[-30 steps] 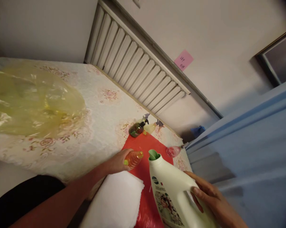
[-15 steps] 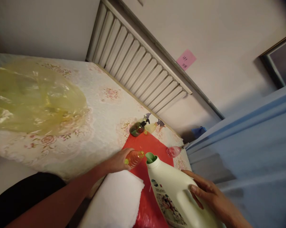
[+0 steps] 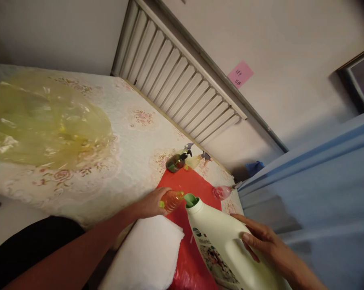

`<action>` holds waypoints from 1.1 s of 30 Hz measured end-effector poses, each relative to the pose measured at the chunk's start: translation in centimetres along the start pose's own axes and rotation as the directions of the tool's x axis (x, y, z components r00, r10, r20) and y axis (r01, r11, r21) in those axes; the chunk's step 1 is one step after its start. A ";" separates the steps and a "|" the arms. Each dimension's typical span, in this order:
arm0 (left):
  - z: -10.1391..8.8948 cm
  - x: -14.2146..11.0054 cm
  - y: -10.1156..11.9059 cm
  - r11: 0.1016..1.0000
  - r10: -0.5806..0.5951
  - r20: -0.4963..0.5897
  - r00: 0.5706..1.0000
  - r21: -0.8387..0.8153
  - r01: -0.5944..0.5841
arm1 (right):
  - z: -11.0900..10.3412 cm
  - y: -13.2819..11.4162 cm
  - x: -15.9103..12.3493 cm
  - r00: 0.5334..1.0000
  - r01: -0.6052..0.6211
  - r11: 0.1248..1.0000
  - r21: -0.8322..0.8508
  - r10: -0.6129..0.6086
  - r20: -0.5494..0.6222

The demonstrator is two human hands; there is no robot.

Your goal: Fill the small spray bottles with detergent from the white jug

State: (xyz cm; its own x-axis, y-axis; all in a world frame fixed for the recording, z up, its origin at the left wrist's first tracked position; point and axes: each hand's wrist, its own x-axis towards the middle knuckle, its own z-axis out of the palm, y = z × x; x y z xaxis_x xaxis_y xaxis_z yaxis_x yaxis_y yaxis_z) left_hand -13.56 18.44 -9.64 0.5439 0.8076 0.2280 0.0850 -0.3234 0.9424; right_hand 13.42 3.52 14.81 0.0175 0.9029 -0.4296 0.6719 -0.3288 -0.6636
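My left hand (image 3: 150, 204) is closed around a small orange bottle (image 3: 172, 200) that stands on a red sheet (image 3: 196, 187). My right hand (image 3: 265, 243) grips the handle of a big white jug (image 3: 222, 245) with a green open spout (image 3: 190, 200). The jug is tilted toward the small bottle, and its spout sits right beside the bottle's top.
A folded white cloth (image 3: 148, 255) lies in front of the red sheet. A dark green pump bottle (image 3: 176, 162), a yellowish spray bottle (image 3: 195, 161) and a pink spray bottle (image 3: 221, 192) stand behind. A yellow plastic bag (image 3: 42, 121) lies left. A radiator (image 3: 182, 76) lines the wall.
The jug's spout has moved left and now sits right beside the small orange bottle's top. My left hand has stayed on the bottle.
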 end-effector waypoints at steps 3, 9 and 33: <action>0.0 0.0 0.1 1.000 -0.014 0.004 1.000 0.007 0.014 | -0.2 0.0 0.1 1.000 -0.005 1.000 -0.007 0.005 0.006; 0.1 -0.1 0.1 1.000 -0.011 0.002 1.000 0.004 0.011 | -0.4 -0.4 0.4 1.000 -0.008 0.999 -0.034 0.008 0.017; 0.0 -0.1 0.2 1.000 -0.002 0.005 1.000 0.000 0.002 | -0.7 -2.1 0.7 0.999 -0.031 0.995 -0.096 0.032 0.014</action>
State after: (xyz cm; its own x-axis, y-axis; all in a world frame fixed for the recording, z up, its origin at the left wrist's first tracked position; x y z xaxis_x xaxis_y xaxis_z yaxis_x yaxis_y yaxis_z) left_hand -13.58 18.29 -9.46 0.5479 0.8056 0.2254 0.0862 -0.3224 0.9427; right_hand 12.56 4.99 16.33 0.0286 0.8879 -0.4592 0.7389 -0.3282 -0.5885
